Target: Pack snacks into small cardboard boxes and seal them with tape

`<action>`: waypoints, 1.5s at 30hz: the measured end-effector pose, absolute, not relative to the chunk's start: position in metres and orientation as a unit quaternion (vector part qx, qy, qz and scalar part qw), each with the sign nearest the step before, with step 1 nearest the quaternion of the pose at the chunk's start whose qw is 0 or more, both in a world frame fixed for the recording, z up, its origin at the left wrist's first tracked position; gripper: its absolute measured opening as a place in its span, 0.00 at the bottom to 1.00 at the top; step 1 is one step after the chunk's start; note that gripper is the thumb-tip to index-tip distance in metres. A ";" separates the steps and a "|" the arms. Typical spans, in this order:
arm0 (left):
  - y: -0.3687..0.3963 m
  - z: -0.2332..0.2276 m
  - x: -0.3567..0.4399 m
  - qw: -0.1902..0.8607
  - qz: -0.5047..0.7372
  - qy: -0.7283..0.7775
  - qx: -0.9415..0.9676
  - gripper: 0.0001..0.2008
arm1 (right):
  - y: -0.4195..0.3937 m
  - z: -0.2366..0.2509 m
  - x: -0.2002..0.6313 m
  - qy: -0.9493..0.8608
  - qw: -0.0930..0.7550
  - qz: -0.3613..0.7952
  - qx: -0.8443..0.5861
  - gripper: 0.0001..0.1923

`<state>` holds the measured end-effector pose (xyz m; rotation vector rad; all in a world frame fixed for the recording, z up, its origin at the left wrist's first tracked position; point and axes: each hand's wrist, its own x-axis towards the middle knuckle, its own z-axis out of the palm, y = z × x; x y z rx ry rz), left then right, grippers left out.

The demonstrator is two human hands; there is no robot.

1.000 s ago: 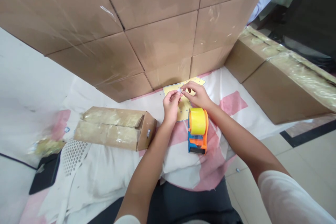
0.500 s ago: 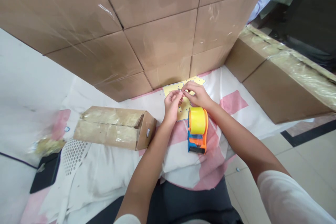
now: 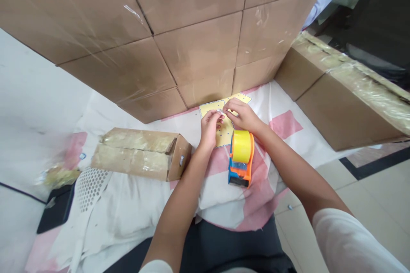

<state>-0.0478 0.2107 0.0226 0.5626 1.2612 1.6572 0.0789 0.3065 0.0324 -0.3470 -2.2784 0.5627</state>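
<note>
Head camera, looking down: both hands meet over a flat yellow sheet dotted with small dark marks [image 3: 224,130], which lies on a white and pink cloth [image 3: 282,123] at the foot of a wall of stacked brown cardboard boxes [image 3: 192,51]. The left hand [image 3: 209,128] and the right hand [image 3: 241,115] have their fingertips drawn together, pinching a tiny pale item [image 3: 220,112] between them; it is too small to tell what it is. It is held just above the far part of the yellow sheet, between the two hands. Just near of the right hand, touching the cloth, stands an orange and blue tape dispenser with a roll of yellow tape [image 3: 241,158]; the right forearm passes just beside it. To the left, well apart from the hands, a long brown cardboard box wrapped in clear tape [image 3: 141,160] lies on its side with one end flap open. A white perforated sheet [image 3: 89,187] lies near of it. To the right, a larger taped cardboard box [image 3: 346,106] rests at the edge of the cloth
</note>
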 end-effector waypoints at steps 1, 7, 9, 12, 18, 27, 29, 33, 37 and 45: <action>0.211 0.022 -0.048 0.465 0.681 0.516 0.231 0.09 | 0.307 0.033 0.079 -0.888 0.379 0.220 -0.137 0.10; 0.211 0.021 -0.052 0.430 0.701 0.514 0.242 0.09 | 0.308 0.034 0.083 -0.869 0.408 0.230 -0.160 0.07; 0.212 0.021 -0.052 0.428 0.702 0.515 0.245 0.09 | 0.309 0.034 0.083 -0.859 0.414 0.244 -0.178 0.06; 0.212 0.020 -0.052 0.424 0.701 0.518 0.246 0.10 | 0.309 0.035 0.083 -0.843 0.424 0.263 -0.202 0.06; 0.213 0.017 -0.053 0.410 0.696 0.522 0.274 0.10 | 0.306 0.033 0.079 -0.782 0.403 0.403 -0.252 0.11; 0.214 0.013 -0.054 0.377 0.683 0.534 0.325 0.09 | 0.302 0.032 0.074 -0.758 0.384 0.463 -0.252 0.18; 0.214 0.013 -0.054 0.376 0.683 0.539 0.318 0.09 | 0.303 0.035 0.078 -0.763 0.395 0.443 -0.257 0.17; 0.214 0.012 -0.055 0.374 0.683 0.544 0.313 0.08 | 0.309 0.039 0.085 -0.762 0.423 0.404 -0.277 0.18; 0.214 0.011 -0.055 0.372 0.689 0.539 0.312 0.08 | 0.318 0.039 0.095 -0.739 0.460 0.392 -0.298 0.17; 0.217 0.006 -0.057 0.367 0.690 0.542 0.309 0.07 | 0.366 0.030 0.148 -0.698 0.473 0.145 -0.518 0.09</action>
